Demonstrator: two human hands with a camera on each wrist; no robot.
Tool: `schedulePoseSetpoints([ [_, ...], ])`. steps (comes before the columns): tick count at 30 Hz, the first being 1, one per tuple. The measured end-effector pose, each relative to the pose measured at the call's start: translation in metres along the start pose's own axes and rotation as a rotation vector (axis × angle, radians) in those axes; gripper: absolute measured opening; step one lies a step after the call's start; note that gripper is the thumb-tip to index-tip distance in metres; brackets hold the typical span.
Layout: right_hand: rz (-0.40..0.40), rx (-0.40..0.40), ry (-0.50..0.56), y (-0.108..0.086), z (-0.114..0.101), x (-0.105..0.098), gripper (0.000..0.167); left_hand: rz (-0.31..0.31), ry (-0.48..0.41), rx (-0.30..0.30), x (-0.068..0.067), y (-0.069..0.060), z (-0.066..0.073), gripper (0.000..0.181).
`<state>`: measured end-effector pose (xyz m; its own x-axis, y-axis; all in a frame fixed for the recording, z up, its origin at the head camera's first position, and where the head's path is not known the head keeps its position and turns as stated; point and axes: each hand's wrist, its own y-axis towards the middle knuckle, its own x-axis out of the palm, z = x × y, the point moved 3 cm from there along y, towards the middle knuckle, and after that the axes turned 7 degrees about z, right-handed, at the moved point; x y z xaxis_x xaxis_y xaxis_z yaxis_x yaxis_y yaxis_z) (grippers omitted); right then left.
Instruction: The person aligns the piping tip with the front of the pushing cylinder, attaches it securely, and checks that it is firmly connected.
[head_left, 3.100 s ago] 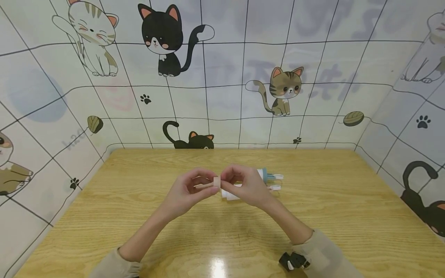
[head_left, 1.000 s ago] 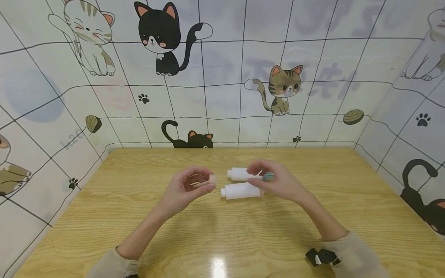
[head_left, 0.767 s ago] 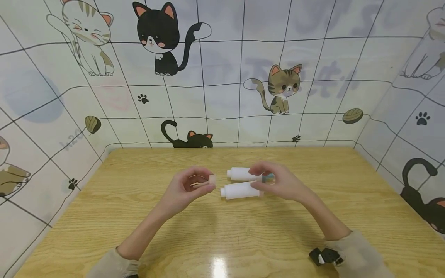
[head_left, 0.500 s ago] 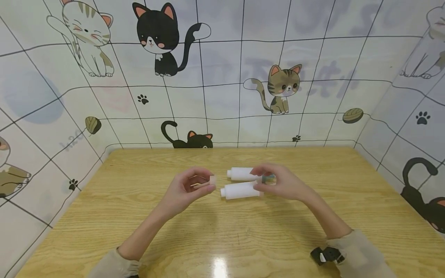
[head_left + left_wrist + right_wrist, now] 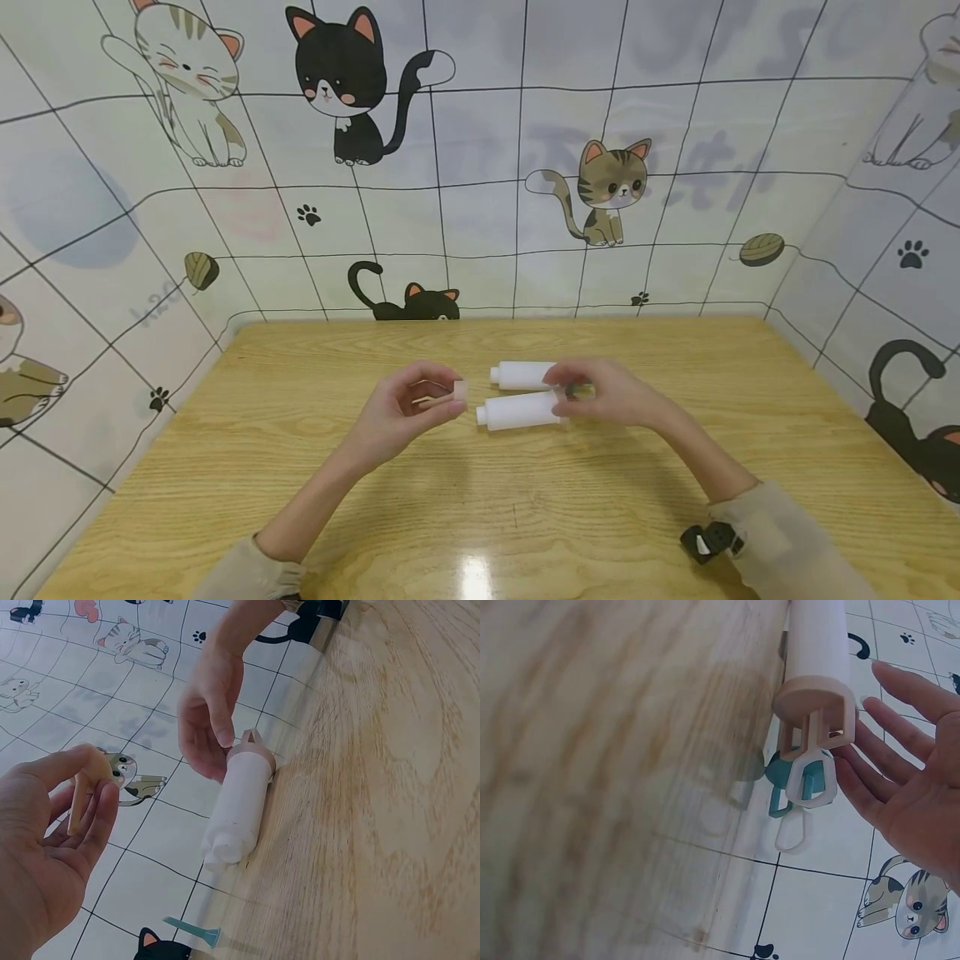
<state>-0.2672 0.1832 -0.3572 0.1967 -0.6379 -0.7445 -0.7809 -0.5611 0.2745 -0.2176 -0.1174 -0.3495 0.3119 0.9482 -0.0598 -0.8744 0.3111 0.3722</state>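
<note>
My left hand [image 5: 405,408] pinches a small beige cap-like piece with a thin stem [image 5: 461,392], raised above the table left of two white bottles. The front bottle [image 5: 517,412] has a beige end piece [image 5: 814,694] with a white loop [image 5: 811,780]. The rear bottle [image 5: 519,375] lies parallel behind it, partly hidden by my right hand [image 5: 611,393], with a teal end piece [image 5: 787,774]. My right hand hovers around the bottles' right ends, fingers parted and loosely bent. In the right wrist view its fingertips are beside the beige end; contact is unclear.
A teal stemmed piece with a flared end [image 5: 196,931] shows at the bottom of the left wrist view. The wooden table [image 5: 375,525] meets a cat-print backdrop [image 5: 480,217] behind and at both sides.
About three seconds ago my right hand touched the beige piece; it has since moved right to the bottles' ends. My left hand keeps its pinch, shifted slightly left.
</note>
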Motion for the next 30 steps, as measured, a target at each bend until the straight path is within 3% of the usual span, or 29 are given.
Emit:
schedulePoseSetpoints([
  [6,-0.026,-0.017,-0.037,0.002,0.004,0.005,0.033,-0.005,0.013,0.001,0.0,-0.001,-0.002,0.03],
  [30,-0.249,0.101,-0.04,0.001,0.002,0.017,0.046,-0.005,0.009,-0.024,0.001,-0.001,-0.002,0.031],
])
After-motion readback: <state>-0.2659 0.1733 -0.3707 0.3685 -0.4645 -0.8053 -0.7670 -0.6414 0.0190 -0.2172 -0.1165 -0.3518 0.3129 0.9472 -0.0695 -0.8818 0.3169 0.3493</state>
